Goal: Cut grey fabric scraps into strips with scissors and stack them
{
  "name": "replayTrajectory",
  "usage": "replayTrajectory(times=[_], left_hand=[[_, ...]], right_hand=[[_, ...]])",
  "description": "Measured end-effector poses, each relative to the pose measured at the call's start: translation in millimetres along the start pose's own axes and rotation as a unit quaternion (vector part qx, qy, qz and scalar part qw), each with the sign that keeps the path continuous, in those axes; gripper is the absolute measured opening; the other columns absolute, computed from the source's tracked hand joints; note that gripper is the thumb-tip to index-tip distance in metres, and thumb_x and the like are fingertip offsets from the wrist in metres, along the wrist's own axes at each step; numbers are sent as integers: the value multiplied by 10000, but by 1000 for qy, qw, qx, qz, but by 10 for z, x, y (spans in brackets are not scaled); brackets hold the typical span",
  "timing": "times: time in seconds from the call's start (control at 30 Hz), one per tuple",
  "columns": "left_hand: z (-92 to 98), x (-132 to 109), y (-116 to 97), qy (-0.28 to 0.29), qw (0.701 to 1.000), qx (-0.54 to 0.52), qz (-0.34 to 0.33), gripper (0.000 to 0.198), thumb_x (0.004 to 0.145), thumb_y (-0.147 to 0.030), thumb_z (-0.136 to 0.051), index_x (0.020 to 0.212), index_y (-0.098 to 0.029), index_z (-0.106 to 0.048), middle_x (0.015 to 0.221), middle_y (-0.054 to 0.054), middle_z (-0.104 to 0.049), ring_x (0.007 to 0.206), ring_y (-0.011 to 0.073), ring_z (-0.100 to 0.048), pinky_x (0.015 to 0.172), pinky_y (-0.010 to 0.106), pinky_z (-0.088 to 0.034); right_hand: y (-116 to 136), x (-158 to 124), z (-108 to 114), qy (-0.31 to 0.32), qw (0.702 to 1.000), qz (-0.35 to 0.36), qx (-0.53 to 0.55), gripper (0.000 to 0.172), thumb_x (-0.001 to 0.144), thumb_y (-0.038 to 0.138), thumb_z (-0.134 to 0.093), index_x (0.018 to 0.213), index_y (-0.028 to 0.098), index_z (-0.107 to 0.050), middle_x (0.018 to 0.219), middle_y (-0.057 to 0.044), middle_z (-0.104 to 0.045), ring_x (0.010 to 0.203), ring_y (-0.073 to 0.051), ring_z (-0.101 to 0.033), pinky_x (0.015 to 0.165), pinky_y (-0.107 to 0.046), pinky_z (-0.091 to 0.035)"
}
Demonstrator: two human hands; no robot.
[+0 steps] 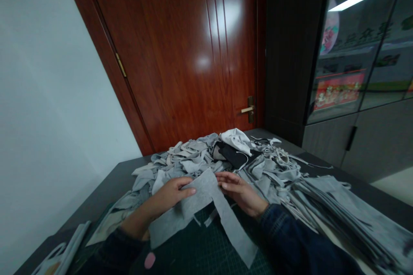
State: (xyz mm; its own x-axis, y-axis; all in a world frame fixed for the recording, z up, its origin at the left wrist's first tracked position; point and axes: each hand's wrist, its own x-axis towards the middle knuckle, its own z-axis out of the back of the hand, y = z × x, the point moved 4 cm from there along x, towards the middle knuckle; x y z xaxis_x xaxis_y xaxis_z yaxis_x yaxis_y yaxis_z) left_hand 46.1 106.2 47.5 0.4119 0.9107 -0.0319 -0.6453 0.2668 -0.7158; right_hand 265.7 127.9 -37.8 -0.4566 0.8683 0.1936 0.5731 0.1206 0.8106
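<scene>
A light grey fabric piece [200, 193] is raised over the green cutting mat [190, 251]. My left hand [172, 193] grips it on the left, thumb on top and the other fingers partly hidden. From its top corner a long strip [230, 223] hangs down to the right. My right hand [240, 191] has its fingers closed at that corner, touching the cloth's right edge. Below my left hand another grey section [169, 225] spreads toward the lower left. Behind both hands lies a heap of grey scraps [193, 152].
A black cloth [232, 154] and a white cloth [237, 139] top the heap. Stacked grey fabric [351, 215] lies at the right, with folded pieces [64, 251] at the lower left. A wooden door [180, 51] and a glass-fronted cabinet [335, 137] stand behind the table.
</scene>
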Motion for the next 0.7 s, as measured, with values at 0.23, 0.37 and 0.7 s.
replayTrajectory(times=[0.23,0.37,0.7], left_hand=[[-93,40,7,-32,999,-20,-3,316,815,-472,-628,955,-198,-697,1000,25,-744,982,246,-678,858,318,-515],[-171,44,77,5,999,-51,6,413,732,-455,-724,1055,-200,-693,1072,21,-762,1011,255,-686,872,323,-523],[-25,-194,-174,-263,888,335,-173,340,849,-116,-468,998,-246,-745,985,70,-733,1000,262,-630,943,417,-458]], right_hand=[[-186,-44,-220,42,998,-29,-29,411,695,414,-896,962,150,-728,855,-39,-722,728,-149,-642,772,-288,-487],[-208,-32,-148,-12,1000,-19,-15,454,633,458,-921,895,152,-711,769,-16,-696,644,-131,-602,683,-262,-473],[-2,-47,-124,-65,985,108,-121,286,699,421,-858,684,177,-709,823,-48,-724,819,-194,-633,815,-302,-464]])
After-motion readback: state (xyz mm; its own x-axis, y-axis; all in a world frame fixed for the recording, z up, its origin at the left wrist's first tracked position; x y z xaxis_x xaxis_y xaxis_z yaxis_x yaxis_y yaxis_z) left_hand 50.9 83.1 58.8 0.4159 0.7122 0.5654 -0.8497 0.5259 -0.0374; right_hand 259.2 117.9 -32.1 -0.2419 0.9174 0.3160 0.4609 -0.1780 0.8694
